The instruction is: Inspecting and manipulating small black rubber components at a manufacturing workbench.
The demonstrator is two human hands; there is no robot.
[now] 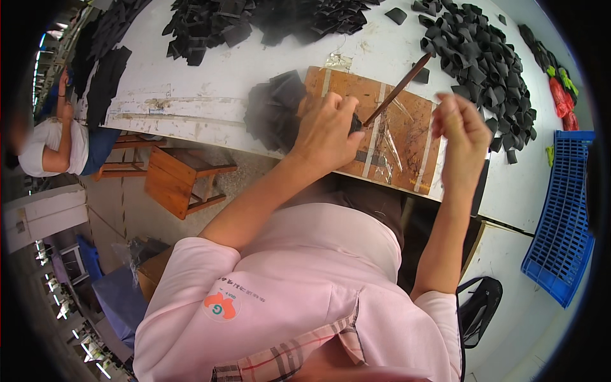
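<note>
My left hand [326, 135] is closed over a small black fabric piece [356, 122], its fingers bent and pressing on a worn brown board [414, 143] with strips of tape. A brown stick [400, 88] slants up to the right, its lower end meeting the black piece by my left fingertips. My right hand [463, 130] is raised above the board's right side, apart from the stick. Its fingers are curled in and slightly blurred; whether anything small sits between them is hidden. Beside my left hand lies a blurred heap of black pieces [273, 105].
Folded black pieces [484, 70] are heaped at the table's far right, with more black stacks [210, 25] along the far side. A blue plastic crate [560, 216] stands at the right. Wooden stools [181, 181] and a seated person [57, 146] are to the left.
</note>
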